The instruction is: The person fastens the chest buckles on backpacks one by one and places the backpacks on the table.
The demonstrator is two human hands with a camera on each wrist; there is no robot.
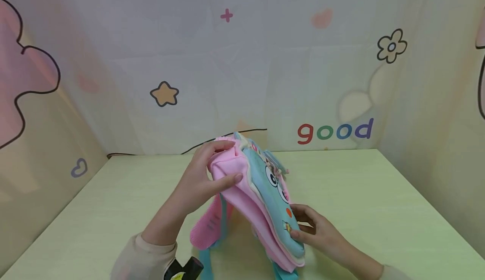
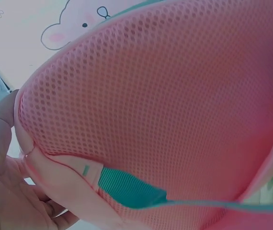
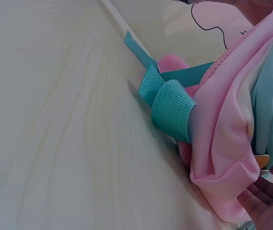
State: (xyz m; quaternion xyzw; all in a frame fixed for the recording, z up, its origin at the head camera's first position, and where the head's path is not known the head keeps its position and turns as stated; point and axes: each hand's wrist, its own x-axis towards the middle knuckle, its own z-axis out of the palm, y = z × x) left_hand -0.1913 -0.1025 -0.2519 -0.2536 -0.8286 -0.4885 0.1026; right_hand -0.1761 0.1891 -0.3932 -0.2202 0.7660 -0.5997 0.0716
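A small pink and teal child's backpack (image 1: 267, 200) with a cartoon face on its front stands tilted in the middle of the head view. My left hand (image 1: 202, 179) grips its pink upper side between thumb and fingers. At the lower front, my right hand (image 1: 322, 231) holds the teal pocket edge with bent fingers. The left wrist view shows the pink mesh back panel (image 2: 151, 96) and a teal webbing tab (image 2: 131, 187). Teal webbing (image 3: 172, 110) loops out behind the bag in the right wrist view. Whether the bag's bottom touches the table cannot be told.
Beneath the bag spreads a pale green table (image 1: 352, 191). A printed curtain (image 1: 189, 61) with a star, a flower and the word "good" stands behind it, with side panels left and right. A black wrist device (image 1: 184, 268) shows at my left sleeve.
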